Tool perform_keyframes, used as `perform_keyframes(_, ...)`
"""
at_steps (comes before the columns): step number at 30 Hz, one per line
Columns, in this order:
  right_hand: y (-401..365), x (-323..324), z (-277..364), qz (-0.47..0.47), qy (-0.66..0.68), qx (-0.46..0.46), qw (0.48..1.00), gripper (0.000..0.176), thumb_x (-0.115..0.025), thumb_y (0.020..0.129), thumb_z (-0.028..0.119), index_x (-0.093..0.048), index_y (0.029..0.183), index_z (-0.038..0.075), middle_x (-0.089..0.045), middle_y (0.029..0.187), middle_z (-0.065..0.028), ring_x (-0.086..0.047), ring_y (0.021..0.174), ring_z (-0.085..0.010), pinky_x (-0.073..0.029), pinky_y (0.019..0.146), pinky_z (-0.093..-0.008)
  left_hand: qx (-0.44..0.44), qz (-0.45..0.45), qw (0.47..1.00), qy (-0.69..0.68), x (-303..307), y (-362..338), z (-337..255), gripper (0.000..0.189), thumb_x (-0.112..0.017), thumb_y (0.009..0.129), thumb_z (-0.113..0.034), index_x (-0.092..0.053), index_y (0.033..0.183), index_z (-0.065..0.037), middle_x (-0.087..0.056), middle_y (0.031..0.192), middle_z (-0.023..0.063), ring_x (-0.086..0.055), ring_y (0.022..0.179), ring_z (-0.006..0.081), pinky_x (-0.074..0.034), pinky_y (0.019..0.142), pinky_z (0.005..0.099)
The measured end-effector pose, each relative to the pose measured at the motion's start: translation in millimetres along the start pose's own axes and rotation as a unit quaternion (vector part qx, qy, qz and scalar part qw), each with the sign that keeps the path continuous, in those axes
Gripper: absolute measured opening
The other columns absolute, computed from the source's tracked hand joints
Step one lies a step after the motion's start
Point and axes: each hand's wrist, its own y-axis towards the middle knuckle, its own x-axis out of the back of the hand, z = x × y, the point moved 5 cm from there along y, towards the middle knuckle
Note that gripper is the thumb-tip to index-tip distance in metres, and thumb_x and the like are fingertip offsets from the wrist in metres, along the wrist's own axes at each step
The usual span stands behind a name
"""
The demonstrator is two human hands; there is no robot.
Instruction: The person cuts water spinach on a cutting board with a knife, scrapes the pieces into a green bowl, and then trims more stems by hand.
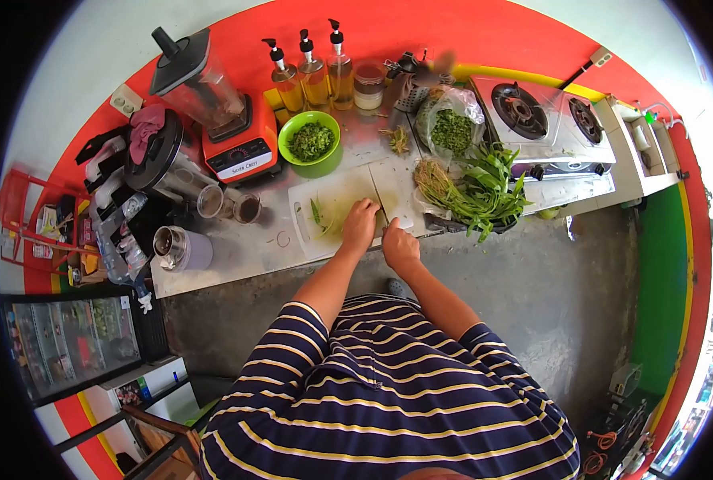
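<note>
Head view shows the risk right by your blade: your left hand has its fingertips just beside the knife, so a sideways slip or a careless stroke could nick them. The white cutting board sits near the front edge of the metal counter — if it isn't gripping the surface, pressure could shift it. A wide sweep could also scatter the green pieces lying on its left part. Farther right, the leafy bundle hangs at the counter's edge, where a bump from your right arm could spill stems.

Your forearms reach forward and converge over the board. Your left hand is palm down with fingers bent and bunched; you can't tell from here whether it pinches anything. Your right hand is nearer your body, closed around the knife's handle — its blade points away from you, over the board's right part.
</note>
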Motion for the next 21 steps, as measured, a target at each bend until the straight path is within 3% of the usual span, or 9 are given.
perform_keyframes(5,3,13,0,-0.002,-0.021,0.03,0.999,0.029,-0.048,0.103,0.032,-0.047,0.106,0.003,-0.073,0.09,-0.0203,-0.073,0.085,-0.0377,-0.058,0.074,-0.0453,-0.04,-0.065,0.995,-0.061,2,-14,10,0.023,-0.059,0.081,0.004,-0.068,0.101,0.0,-0.061,0.106,0.0129,-0.058,0.1,0.0347,-0.049,0.087,0.0435)
perform_keyframes(7,-3,14,1,0.003,-0.035,0.041,0.999,0.029,-0.048,0.103,0.032,-0.047,0.107,0.003,-0.073,0.089,-0.0205,-0.073,0.085,-0.0378,-0.058,0.075,-0.0457,-0.054,-0.056,0.995,-0.065,2,-15,9,0.022,-0.06,0.081,0.004,-0.067,0.102,0.001,-0.061,0.108,0.014,-0.057,0.101,0.0355,-0.049,0.087,0.0436)
perform_keyframes(9,-10,7,-2,0.031,0.016,-0.006,0.999,0.032,-0.048,0.103,0.035,-0.048,0.107,0.003,-0.072,0.093,-0.0243,-0.071,0.091,-0.042,-0.055,0.08,-0.0505,-0.055,-0.049,0.995,-0.07,3,-15,11,0.022,-0.06,0.081,0.004,-0.067,0.102,0.001,-0.061,0.109,0.0146,-0.057,0.103,0.036,-0.049,0.088,0.0437)
perform_keyframes(16,5,13,-8,0.015,0.03,0.033,0.999,0.033,-0.048,0.102,0.034,-0.048,0.105,0.001,-0.071,0.094,-0.0246,-0.07,0.09,-0.0427,-0.055,0.081,-0.0509,-0.089,-0.021,0.995,-0.048,8,-10,11,0.025,-0.06,0.081,0.003,-0.066,0.105,0.001,-0.061,0.112,0.0173,-0.056,0.108,0.0376,-0.049,0.092,0.0439)
perform_keyframes(21,-1,18,-7,0.022,0.021,0.047,0.998,0.032,-0.047,0.102,0.034,-0.049,0.105,0.002,-0.071,0.096,-0.0258,-0.07,0.093,-0.0428,-0.055,0.082,-0.0502,-0.054,-0.04,0.996,-0.058,4,-13,9,0.026,-0.058,0.083,0.003,-0.065,0.108,0.001,-0.061,0.112,0.0167,-0.056,0.108,0.0367,-0.048,0.093,0.0435)
